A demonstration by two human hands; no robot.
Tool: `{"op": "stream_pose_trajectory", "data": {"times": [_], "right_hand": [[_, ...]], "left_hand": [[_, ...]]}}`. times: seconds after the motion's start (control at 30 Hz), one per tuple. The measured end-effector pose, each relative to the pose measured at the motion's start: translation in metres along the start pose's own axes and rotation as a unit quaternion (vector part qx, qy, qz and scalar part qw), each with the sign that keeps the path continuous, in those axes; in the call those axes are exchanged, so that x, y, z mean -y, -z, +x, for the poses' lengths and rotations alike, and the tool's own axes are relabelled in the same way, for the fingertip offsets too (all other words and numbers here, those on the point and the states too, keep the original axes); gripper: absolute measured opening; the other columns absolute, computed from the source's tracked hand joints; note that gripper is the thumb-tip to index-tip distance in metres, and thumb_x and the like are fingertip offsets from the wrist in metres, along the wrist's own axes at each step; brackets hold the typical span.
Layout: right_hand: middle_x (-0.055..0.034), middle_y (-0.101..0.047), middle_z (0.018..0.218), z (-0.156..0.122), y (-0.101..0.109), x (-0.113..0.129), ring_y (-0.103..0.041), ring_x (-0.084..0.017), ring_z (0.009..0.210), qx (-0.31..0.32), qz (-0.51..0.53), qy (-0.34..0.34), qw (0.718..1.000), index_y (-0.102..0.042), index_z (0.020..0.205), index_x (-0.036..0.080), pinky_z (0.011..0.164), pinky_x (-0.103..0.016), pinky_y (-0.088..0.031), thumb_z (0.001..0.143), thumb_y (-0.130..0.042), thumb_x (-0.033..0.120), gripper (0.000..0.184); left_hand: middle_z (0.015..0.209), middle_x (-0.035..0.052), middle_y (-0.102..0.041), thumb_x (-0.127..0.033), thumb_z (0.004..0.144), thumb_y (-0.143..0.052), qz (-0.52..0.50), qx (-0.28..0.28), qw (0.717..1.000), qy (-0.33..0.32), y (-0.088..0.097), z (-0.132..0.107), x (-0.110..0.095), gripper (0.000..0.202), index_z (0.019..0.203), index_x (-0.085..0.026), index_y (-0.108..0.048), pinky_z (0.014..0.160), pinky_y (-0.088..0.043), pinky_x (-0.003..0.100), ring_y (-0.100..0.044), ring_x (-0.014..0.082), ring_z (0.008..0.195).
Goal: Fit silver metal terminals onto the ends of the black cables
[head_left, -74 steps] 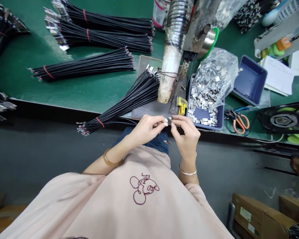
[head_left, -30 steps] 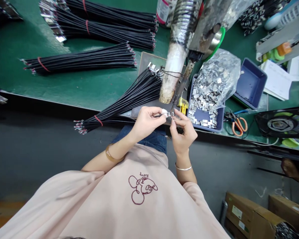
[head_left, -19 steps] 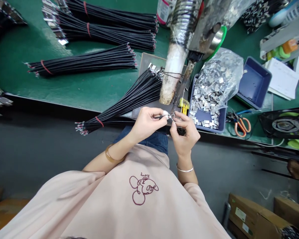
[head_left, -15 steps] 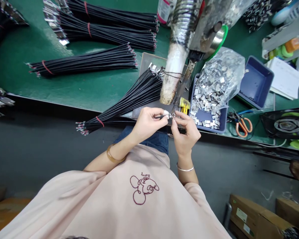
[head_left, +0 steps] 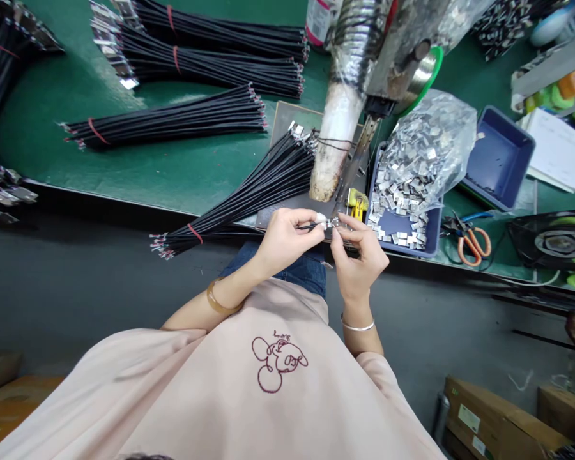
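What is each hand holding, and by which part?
The left hand pinches a thin black cable near its end. The right hand pinches a small metal piece; which part cannot be told.

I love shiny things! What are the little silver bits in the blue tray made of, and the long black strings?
Small silver pieces in the blue tray: probably thin metal, bright with hard glints. Long black cables tied in bundles: likely rubbery plastic jackets, matte, bending softly; coloured wire ends peek out.

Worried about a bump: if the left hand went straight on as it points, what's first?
Likely the small metal piece pinched in the right hand, almost touching the left hand; depth is unclear.
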State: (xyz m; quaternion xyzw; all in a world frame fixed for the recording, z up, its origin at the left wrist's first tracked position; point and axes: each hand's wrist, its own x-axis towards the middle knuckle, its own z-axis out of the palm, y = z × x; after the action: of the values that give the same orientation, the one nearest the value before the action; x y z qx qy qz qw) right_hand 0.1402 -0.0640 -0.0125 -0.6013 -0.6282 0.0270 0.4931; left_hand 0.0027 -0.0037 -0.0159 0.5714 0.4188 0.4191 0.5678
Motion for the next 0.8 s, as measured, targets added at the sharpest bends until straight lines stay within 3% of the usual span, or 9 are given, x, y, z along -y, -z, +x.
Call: {"op": "stream_pose_trajectory", "data": {"times": [0.27,0.43,0.57,0.8], "right_hand": [[-0.0045,-0.078,0.110,0.005,-0.001,0.005,-0.076,-0.020,0.103,-0.010,-0.005,0.023,1.000,-0.068,0.089,0.023,0.088,-0.038,-0.063,0.089,-0.069,0.015,0.008],[-0.0041,-0.079,0.106,-0.001,0.001,0.001,-0.077,-0.018,0.099,-0.001,0.008,0.006,1.000,-0.064,0.085,0.022,0.080,-0.032,-0.064,0.087,-0.069,0.014,0.010],[-0.0017,-0.078,0.097,0.002,-0.001,-0.001,-0.076,-0.018,0.098,-0.003,-0.004,0.015,1.000,-0.067,0.086,0.022,0.080,-0.031,-0.063,0.088,-0.069,0.013,0.009],[-0.0031,-0.078,0.105,0.004,0.000,0.002,-0.076,-0.019,0.099,-0.015,-0.010,0.037,0.999,-0.069,0.090,0.024,0.087,-0.036,-0.063,0.087,-0.072,0.015,0.010]], "left_hand": [[0.071,0.0015,-0.071,-0.024,0.077,-0.067,-0.036,0.000,0.999,-0.004,0.001,0.002,-0.010,0.016,0.078,-0.012,-0.077,0.060,-0.054,0.020,-0.063,0.0113,0.063],[0.064,0.0005,-0.067,-0.019,0.078,-0.064,0.048,0.031,0.998,-0.010,0.004,0.000,-0.010,0.016,0.072,-0.011,-0.076,0.051,-0.041,0.016,-0.052,0.0077,0.056],[0.056,-0.0027,-0.058,-0.018,0.078,-0.063,0.088,0.015,0.995,-0.036,0.004,-0.001,-0.009,0.016,0.070,-0.011,-0.074,0.048,-0.034,0.015,-0.043,0.0056,0.053],[0.069,0.0002,-0.071,-0.019,0.078,-0.064,0.077,0.016,0.996,-0.043,0.005,-0.001,-0.015,0.016,0.078,-0.013,-0.078,0.049,-0.039,0.014,-0.052,0.0079,0.058]]}}
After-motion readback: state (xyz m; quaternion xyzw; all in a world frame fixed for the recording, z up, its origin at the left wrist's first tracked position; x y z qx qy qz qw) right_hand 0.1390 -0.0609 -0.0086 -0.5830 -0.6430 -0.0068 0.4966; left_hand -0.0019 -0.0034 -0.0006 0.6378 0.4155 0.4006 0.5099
